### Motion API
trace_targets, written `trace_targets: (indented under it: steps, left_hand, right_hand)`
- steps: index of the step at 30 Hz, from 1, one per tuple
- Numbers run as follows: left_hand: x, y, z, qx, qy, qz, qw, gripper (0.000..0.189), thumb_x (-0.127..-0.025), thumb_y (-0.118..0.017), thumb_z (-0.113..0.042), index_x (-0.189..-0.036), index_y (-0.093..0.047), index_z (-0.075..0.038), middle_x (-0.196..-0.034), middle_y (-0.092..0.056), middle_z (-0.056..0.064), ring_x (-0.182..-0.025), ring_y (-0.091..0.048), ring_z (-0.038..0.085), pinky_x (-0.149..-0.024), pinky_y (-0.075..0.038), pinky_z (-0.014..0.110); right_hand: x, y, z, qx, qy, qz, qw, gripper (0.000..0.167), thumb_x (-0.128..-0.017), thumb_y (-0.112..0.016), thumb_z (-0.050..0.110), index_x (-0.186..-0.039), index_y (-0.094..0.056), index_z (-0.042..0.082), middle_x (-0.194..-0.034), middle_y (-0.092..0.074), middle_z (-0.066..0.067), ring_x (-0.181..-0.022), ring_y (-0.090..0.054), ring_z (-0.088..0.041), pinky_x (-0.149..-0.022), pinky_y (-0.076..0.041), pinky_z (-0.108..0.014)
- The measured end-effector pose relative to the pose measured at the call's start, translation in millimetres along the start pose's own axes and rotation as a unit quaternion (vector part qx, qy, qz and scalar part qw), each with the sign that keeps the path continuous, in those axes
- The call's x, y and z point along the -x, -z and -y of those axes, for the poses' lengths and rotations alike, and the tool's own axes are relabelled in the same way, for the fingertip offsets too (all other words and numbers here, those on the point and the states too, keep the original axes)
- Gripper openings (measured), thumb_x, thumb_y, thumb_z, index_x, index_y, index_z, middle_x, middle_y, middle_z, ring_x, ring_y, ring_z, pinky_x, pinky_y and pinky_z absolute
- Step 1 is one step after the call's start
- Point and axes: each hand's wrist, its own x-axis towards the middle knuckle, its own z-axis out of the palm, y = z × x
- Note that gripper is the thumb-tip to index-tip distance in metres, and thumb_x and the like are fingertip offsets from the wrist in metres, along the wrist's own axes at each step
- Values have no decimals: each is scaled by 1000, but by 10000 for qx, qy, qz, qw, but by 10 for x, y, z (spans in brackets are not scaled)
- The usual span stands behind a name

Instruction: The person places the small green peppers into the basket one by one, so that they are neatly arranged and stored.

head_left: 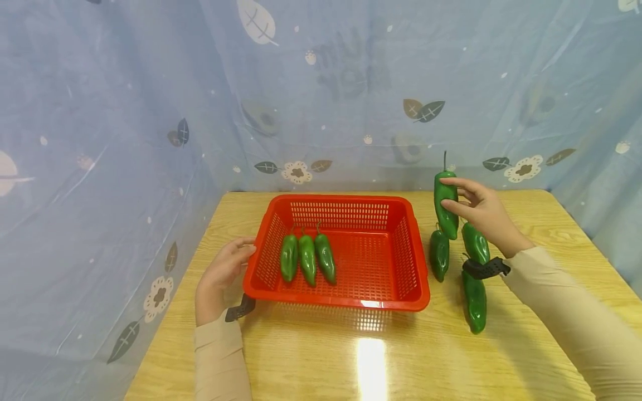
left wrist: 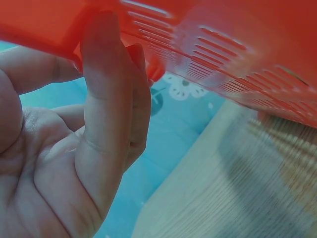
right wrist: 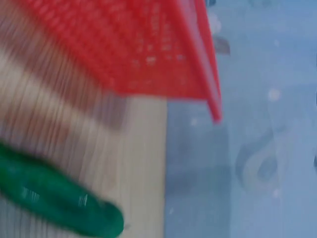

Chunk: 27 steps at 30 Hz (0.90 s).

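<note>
My right hand (head_left: pixel 478 210) pinches a green chili pepper (head_left: pixel 446 200) between thumb and fingers, its stem pointing up, to the right of the red plastic basket (head_left: pixel 346 301). Below that hand lie more green chili peppers: one (head_left: pixel 439 256) beside the basket, another (head_left: pixel 475 243) partly behind the wrist, a third (head_left: pixel 474 303) nearer the front. Three green chili peppers (head_left: pixel 307 259) lie side by side in the basket's left half. At the basket's left rim, my left hand (head_left: pixel 227 266) grips the edge; in the left wrist view its fingers (left wrist: pixel 101 114) reach up to the rim.
The basket stands on a wooden table (head_left: pixel 301 356) with slotted walls raised around it. A blue patterned curtain (head_left: pixel 351 111) hangs behind the table and along its sides. Dark bands (head_left: pixel 485 268) sit on both wrists.
</note>
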Motion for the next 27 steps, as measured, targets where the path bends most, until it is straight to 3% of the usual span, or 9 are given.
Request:
trace_targets:
  steps: [3,6,11,13,17,19,27]
  left_hand:
    - [-4,-15,-9,16,15,18,10000,40,-100,-43,-7,-132,-33,14,-94,-68,-4,-85,-67,11,-77,-55,30]
    - [0,-25,-23,-7,20,6,10000,39,-100,-42,-7,-132,-33,14,-94,-68,-4,-86,-66,10,-78,-55,29]
    - [6,-18,-17,-5,-20,9,10000,40,-100,-42,-6,-132,-31,16,-94,-68,-4,-86,-66,9,-79,-54,28]
    - [4,-15,-11,8,-45,12,10000,40,-100,-42,-6,-132,-31,16,-94,-68,-4,-86,-66,10,-79,-54,28]
    - [1,-12,-1,-13,-94,47,9999,40,-100,-42,-6,-131,-32,17,-94,-68,-3,-86,-67,10,-79,-55,28]
    - [2,-9,2,-53,-88,31,9999,40,-100,-42,-6,-131,-32,17,-95,-68,-3,-86,-66,10,-79,-55,28]
    - [1,9,24,-91,-65,-25,9999,39,-100,-42,-7,-131,-34,16,-94,-68,-5,-85,-67,9,-78,-55,28]
  right_hand:
    - [-35,-106,97,-199,194,68,9996,50,-92,-63,20,-139,-48,19,-150,-36,3,-132,-39,-23,-108,-30,-56]
    - [-92,-215,185,-429,408,112,9982,48,-91,-63,17,-138,-49,16,-147,-40,2,-129,-43,-18,-108,-29,-57]
    - [-193,-417,277,-895,719,224,9931,48,-92,-62,15,-138,-49,14,-141,-47,-1,-118,-51,-5,-100,-43,-28]
    - [-226,-506,298,-1046,769,278,9911,48,-93,-61,15,-138,-48,14,-140,-48,-3,-115,-53,-5,-95,-45,-24]
    - [-283,-689,348,-1159,678,412,9901,48,-92,-62,18,-138,-48,16,-140,-48,-6,-118,-53,-11,-105,-38,-44]
    - [-309,-788,371,-1215,612,515,9894,48,-92,-63,21,-138,-48,18,-140,-47,-7,-120,-52,-15,-103,-40,-48]
    - [-431,-1218,402,-1630,264,813,9829,48,-91,-64,24,-137,-49,19,-141,-44,-9,-119,-52,-29,-78,-55,-33]
